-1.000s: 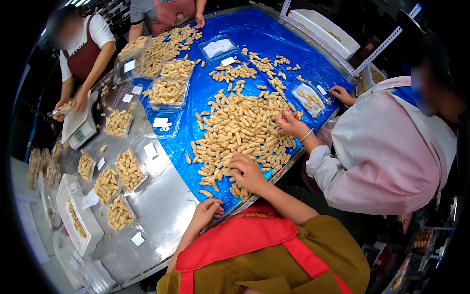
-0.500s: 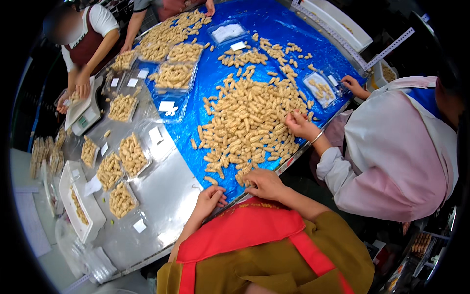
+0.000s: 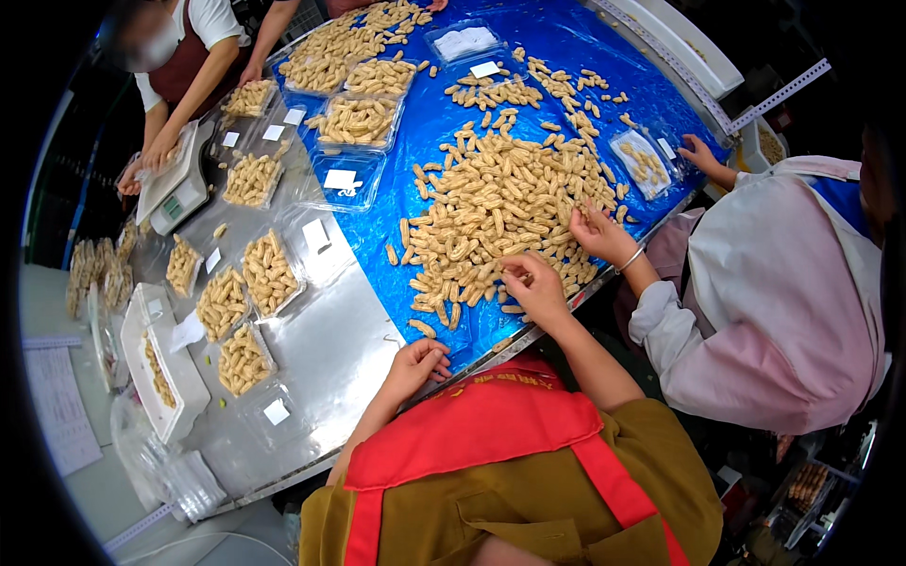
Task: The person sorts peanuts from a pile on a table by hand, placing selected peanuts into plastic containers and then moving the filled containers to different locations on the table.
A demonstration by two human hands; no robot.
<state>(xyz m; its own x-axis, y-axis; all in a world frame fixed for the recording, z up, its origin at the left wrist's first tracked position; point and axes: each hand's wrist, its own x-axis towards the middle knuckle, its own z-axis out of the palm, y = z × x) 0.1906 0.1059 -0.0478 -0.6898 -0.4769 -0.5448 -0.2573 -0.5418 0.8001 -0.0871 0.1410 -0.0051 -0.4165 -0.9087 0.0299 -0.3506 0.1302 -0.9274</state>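
Observation:
A large heap of unshelled peanuts (image 3: 500, 203) lies on blue plastic sheeting (image 3: 387, 307). Over its near right side is my right hand (image 3: 536, 286), with thumb and fingertips drawn together at what looks like a peanut, partly hidden among the others. My left hand (image 3: 419, 366) rests at the near edge of the sheeting, fingers loosely curled in and no object showing in them. Just beyond it lies a single peanut (image 3: 422, 328). Close to my right hand, a co-worker's hand (image 3: 602, 236) reaches into the heap from the right.
Filled peanut trays (image 3: 270, 274) stand on the metal tabletop (image 3: 330, 377) at left, near a white bin (image 3: 162, 368). A person handles a tray at a scale (image 3: 179, 193). At right lies a partly filled tray (image 3: 642, 165), by the co-worker's other hand.
My right hand has moved up and right, from the heap's near tip onto its right side. My left hand stays by the table edge. The whole view has shifted slightly.

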